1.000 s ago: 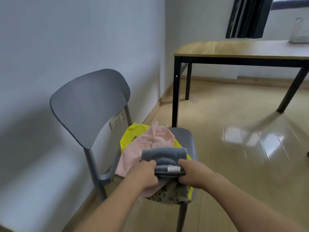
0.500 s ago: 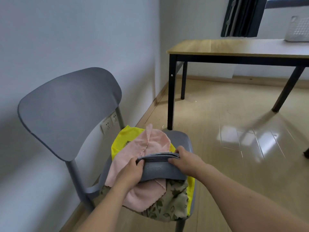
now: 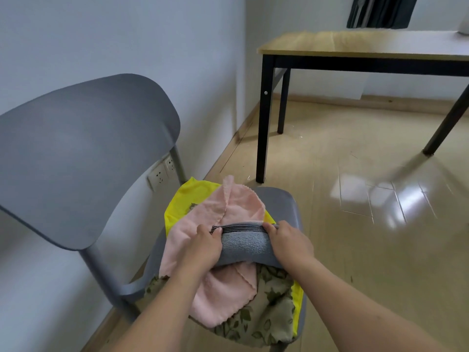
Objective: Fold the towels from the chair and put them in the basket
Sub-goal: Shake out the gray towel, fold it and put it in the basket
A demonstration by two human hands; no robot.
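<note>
Head view | grey towel (image 3: pixel 245 246) folded thick, dark-striped edge | both hands gripping ends

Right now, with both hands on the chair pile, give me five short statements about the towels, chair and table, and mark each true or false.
1. Both hands, left hand and right hand, grip the grey towel. True.
2. The grey towel lies spread flat on the floor. False: it is folded, held over the pile on the chair.
3. A pink towel lies under the grey one. True.
4. The yellow towel sits on top of the pile. False: it lies beneath the pink towel.
5. The table has white legs. False: the legs are black.
</note>
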